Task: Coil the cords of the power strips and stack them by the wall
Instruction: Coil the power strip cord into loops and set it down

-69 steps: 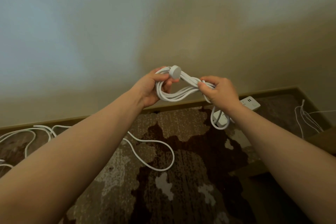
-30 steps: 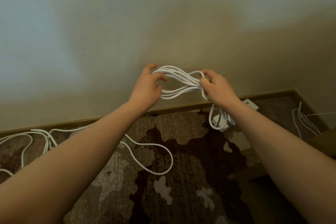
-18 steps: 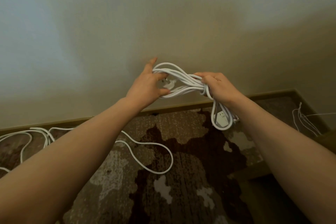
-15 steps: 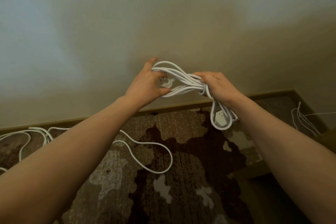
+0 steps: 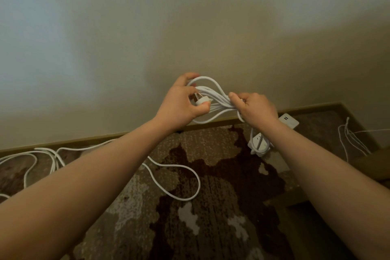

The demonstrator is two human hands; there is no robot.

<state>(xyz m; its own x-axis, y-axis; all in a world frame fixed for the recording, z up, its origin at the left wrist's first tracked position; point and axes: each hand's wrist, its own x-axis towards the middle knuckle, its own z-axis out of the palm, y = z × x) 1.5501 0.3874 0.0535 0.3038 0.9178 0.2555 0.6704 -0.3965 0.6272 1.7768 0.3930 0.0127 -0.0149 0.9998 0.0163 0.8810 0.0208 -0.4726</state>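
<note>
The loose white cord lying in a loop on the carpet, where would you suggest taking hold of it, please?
Probably at the rounded end of the loose cord's loop, coming straight down from above. There it lies flat on the carpet, clear of both forearms and of the tangle farther left, so fingers can likely pinch the single strand.

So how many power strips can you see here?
2. One power strip hangs under the right hand, looped by its cord; another lies on the floor by the wall, behind that wrist. More may be hidden.
</note>
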